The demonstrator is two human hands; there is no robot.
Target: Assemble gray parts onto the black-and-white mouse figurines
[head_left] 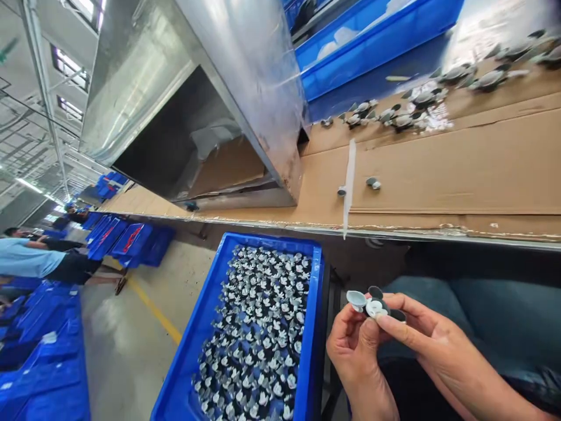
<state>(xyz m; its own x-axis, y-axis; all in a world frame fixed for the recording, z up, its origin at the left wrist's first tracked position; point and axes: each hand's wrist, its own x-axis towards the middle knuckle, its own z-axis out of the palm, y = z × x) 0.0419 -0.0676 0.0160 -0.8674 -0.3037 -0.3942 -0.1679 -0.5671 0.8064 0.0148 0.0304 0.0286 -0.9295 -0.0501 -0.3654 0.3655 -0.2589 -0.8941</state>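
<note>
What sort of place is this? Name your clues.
Probably a factory: a blue bin of small parts, one part held by left hand and right hand, a long cardboard-covered bench, stacked crates nearby.

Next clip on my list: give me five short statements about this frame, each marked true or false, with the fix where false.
1. The left hand and right hand both hold one small black-and-white part at their fingertips. True.
2. The blue crate beside the hands is empty. False: the blue crate is filled with many similar parts.
3. Loose parts lie on the cardboard surface ahead. True.
4. The metal hood stands on the floor. False: the metal hood sits over the cardboard surface.
5. Nobody else is in view. False: a person in a light blue top shows at the left edge.
</note>
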